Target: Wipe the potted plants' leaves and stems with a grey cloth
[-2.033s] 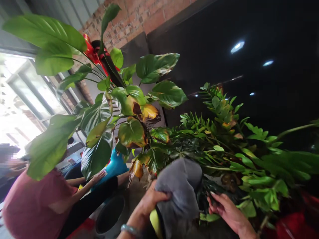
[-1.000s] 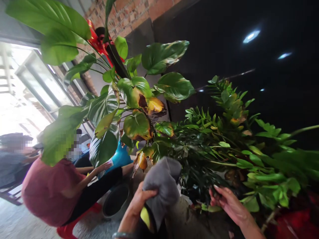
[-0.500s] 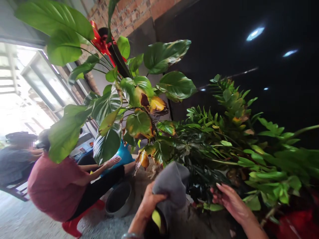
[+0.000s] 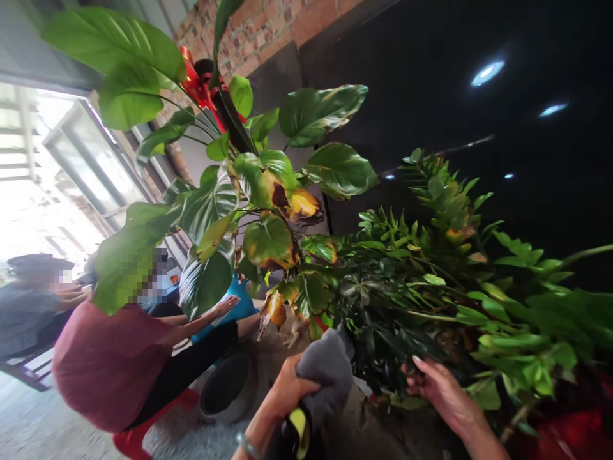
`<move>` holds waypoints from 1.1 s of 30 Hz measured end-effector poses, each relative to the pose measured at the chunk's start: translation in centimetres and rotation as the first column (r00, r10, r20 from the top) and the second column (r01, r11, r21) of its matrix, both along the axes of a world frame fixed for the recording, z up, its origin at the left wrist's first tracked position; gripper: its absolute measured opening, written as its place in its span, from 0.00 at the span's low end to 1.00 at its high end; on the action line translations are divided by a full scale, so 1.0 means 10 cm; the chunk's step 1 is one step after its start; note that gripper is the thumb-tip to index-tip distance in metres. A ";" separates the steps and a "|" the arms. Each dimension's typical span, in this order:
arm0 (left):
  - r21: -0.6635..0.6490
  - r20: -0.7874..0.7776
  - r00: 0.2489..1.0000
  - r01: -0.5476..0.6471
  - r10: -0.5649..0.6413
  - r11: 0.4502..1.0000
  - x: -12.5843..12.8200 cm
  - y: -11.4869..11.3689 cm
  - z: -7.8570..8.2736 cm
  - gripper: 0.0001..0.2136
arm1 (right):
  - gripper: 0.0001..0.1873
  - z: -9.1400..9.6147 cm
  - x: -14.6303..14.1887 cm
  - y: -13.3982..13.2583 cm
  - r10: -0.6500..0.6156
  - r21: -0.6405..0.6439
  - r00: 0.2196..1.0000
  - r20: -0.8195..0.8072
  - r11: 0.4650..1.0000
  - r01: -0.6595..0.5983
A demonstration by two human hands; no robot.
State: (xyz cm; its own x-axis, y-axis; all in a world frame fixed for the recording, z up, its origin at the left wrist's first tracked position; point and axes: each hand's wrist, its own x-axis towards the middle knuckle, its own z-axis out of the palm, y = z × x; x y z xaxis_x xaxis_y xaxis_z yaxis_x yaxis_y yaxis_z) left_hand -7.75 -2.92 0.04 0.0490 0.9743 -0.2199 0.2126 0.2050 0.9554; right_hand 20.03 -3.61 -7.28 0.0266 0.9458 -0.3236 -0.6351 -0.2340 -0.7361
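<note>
My left hand (image 4: 290, 388) grips a bunched grey cloth (image 4: 326, 374), whose upper end rests against the lower leaves of the plants. To the right, my right hand (image 4: 443, 393) has its fingers curled at the edge of a dark green leaf (image 4: 400, 345) low in the foliage. The thumb lies on top of the leaf, while the fingertips below are partly hidden. Above my hands spreads a large-leaved potted plant (image 4: 268, 239), some of its leaves yellow and brown at the edges. A bushy plant with small glossy leaves (image 4: 498, 319) stands on the right.
A person in a red shirt (image 4: 110, 364) sits on a red stool (image 4: 136, 441) at the left, with another person (image 4: 33, 300) behind. A dark bucket (image 4: 227, 386) stands on the floor between us. Behind the plants rises a dark glossy wall (image 4: 431, 76).
The grey cloth has come down slightly and is more bunched in my left hand. My right hand's thumb and fingers have drawn together at the dark leaf.
</note>
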 end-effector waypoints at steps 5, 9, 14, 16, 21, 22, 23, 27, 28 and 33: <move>0.100 0.293 0.939 -0.216 0.178 0.971 0.04 0.08 0.38 0.18 | 0.19 -0.04 0.01 0.02 -0.027 0.002 1.000 -0.001 1.000 0.027; 0.030 0.332 0.916 -0.248 0.224 0.968 0.39 0.17 0.24 0.15 | 0.21 -0.03 -0.04 0.02 -0.073 -0.006 0.997 0.005 0.997 0.073; -0.154 0.296 0.955 0.044 0.004 0.987 0.44 -0.17 -0.11 0.16 | 0.20 0.00 -0.02 -0.03 -0.108 -0.006 0.994 0.011 0.994 0.108; -0.146 0.345 0.938 0.073 -0.018 0.987 0.34 -0.26 -0.04 0.16 | 0.21 0.02 0.01 -0.05 -0.100 -0.005 0.995 0.008 0.995 0.100; -0.049 0.483 0.866 -0.118 0.127 0.992 0.36 -0.10 0.41 0.20 | 0.22 0.07 0.05 -0.06 -0.046 0.002 0.999 0.002 0.999 0.046; -0.044 0.501 0.852 -0.149 0.151 0.988 0.45 -0.03 0.46 0.22 | 0.22 0.07 0.06 -0.05 -0.032 0.004 0.999 -0.001 0.999 0.032; -0.043 0.505 0.848 -0.163 0.162 0.986 0.54 0.03 0.48 0.23 | 0.22 0.07 0.06 -0.05 -0.019 0.009 1.000 -0.004 1.000 0.019; -0.071 0.413 0.906 -0.068 0.091 0.995 0.90 0.07 0.31 0.19 | 0.23 0.05 0.07 -0.04 0.007 0.020 1.000 -0.025 1.000 -0.007; -0.094 0.386 0.921 -0.018 0.053 0.995 0.94 0.02 0.24 0.18 | 0.23 0.04 0.08 -0.04 0.006 0.017 0.999 -0.033 1.000 -0.005; -0.131 0.416 0.907 0.136 -0.071 0.982 0.84 -0.22 0.21 0.17 | 0.21 -0.03 0.16 -0.04 0.032 0.000 0.996 -0.080 0.999 -0.032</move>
State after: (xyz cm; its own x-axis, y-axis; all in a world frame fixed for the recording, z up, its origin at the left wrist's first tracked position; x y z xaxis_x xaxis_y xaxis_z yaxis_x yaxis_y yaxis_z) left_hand 0.69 -5.07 2.16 0.2650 0.9147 -0.3051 -0.1603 0.3537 0.9215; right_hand 21.63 -4.05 -7.62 -0.0292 0.9452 -0.3252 -0.6840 -0.2561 -0.6830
